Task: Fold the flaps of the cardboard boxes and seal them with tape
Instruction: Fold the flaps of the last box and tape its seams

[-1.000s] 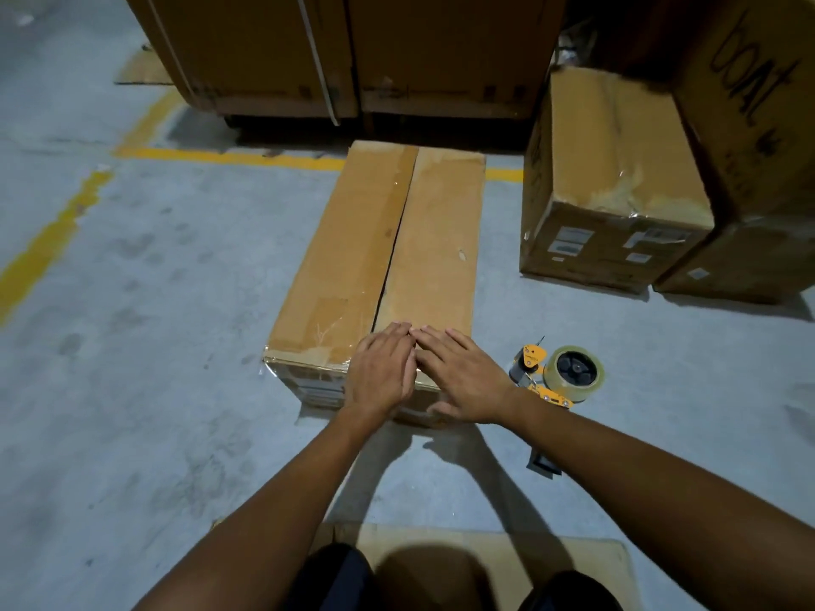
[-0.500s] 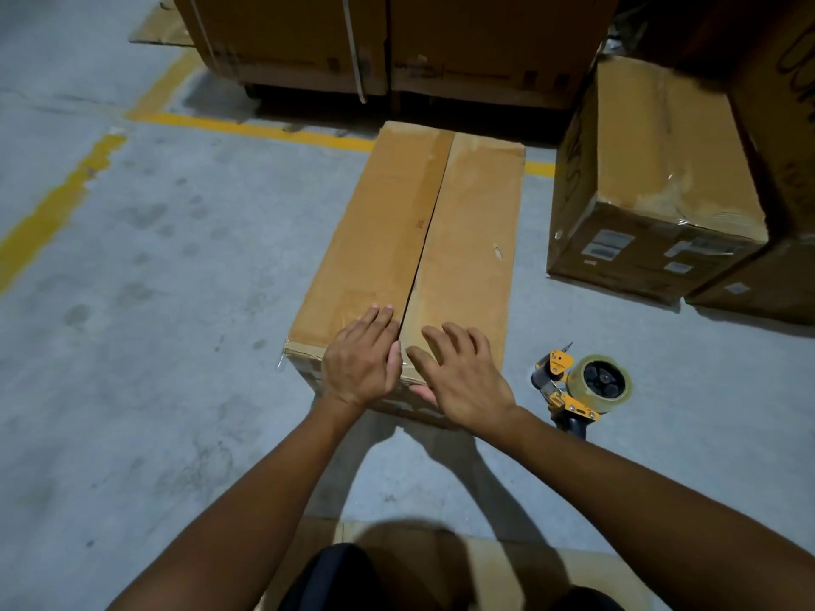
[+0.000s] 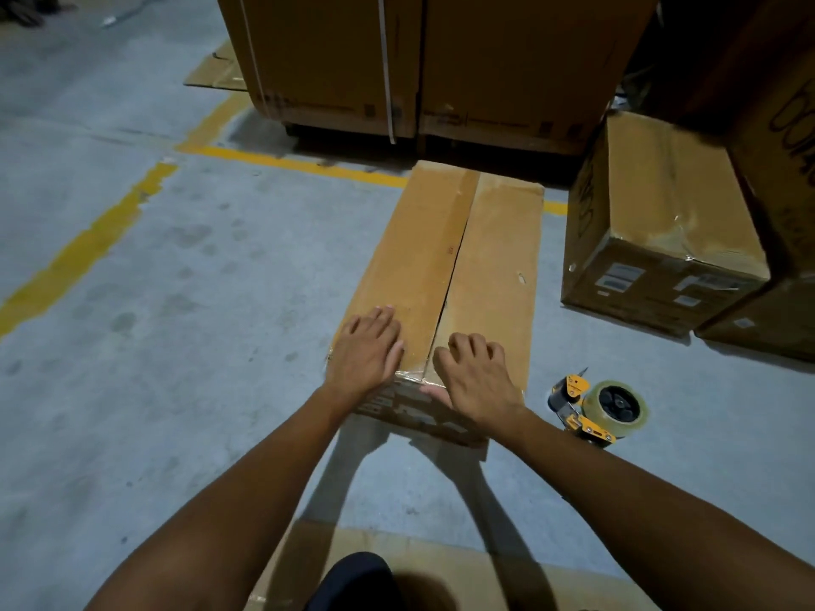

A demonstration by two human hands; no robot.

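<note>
A long brown cardboard box (image 3: 445,266) lies on the concrete floor in front of me, its two top flaps folded down and meeting along a centre seam. My left hand (image 3: 366,352) rests flat on the near end of the left flap, fingers together. My right hand (image 3: 478,381) sits on the near end of the right flap with fingers curled and the thumb over the box's near edge. A yellow tape dispenser (image 3: 597,407) with a roll of clear tape lies on the floor just right of my right wrist.
A sealed box (image 3: 657,240) stands to the right, with more boxes behind it. Large strapped cartons (image 3: 419,59) block the far side. Yellow floor lines (image 3: 84,253) run at the left. A flat cardboard sheet (image 3: 441,566) lies under my knees.
My hands have slid apart along the box's near end, the left outward over the left flap and the right curling over the near edge. The view has shifted left, so the box appears further right.
</note>
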